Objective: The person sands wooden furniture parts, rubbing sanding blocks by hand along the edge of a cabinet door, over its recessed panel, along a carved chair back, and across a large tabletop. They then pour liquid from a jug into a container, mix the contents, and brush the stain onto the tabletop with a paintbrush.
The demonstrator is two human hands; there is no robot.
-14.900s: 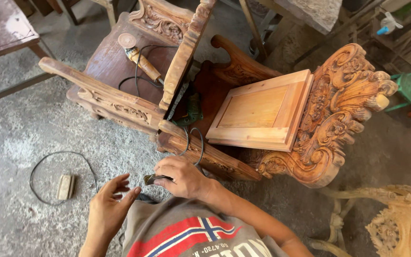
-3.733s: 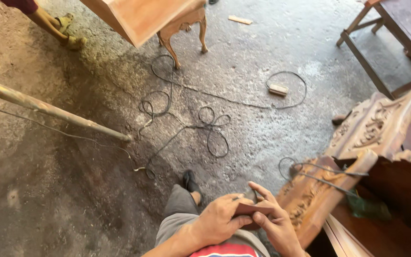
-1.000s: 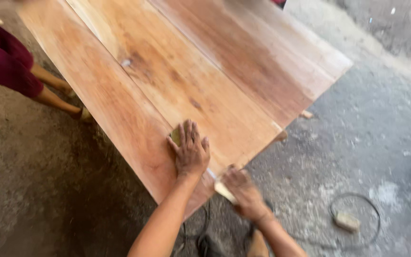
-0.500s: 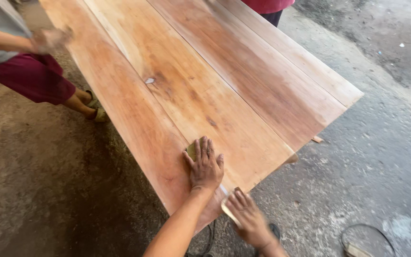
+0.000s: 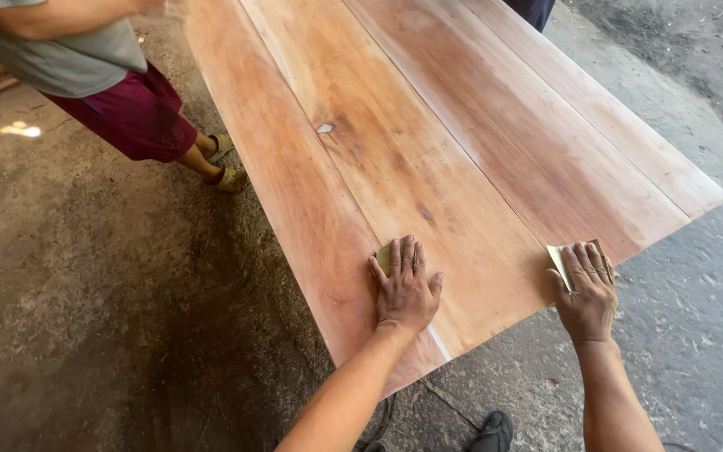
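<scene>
1. Here, the left hand (image 5: 406,289) lies flat, fingers spread, and presses a small yellowish-brown piece of sandpaper (image 5: 384,257) on the large reddish-brown wooden tabletop of joined planks (image 5: 428,142); the open palm seems to give even pressure.
2. The right hand (image 5: 586,289) presses, with fingers curled a little, a pale folded sheet of sandpaper (image 5: 559,256) at the near edge of the tabletop, probably to reach the border.
3. Beyond, a person in dark red shorts (image 5: 131,117) stands at the left side of the tabletop, on the grey concrete floor (image 5: 85,293).
</scene>
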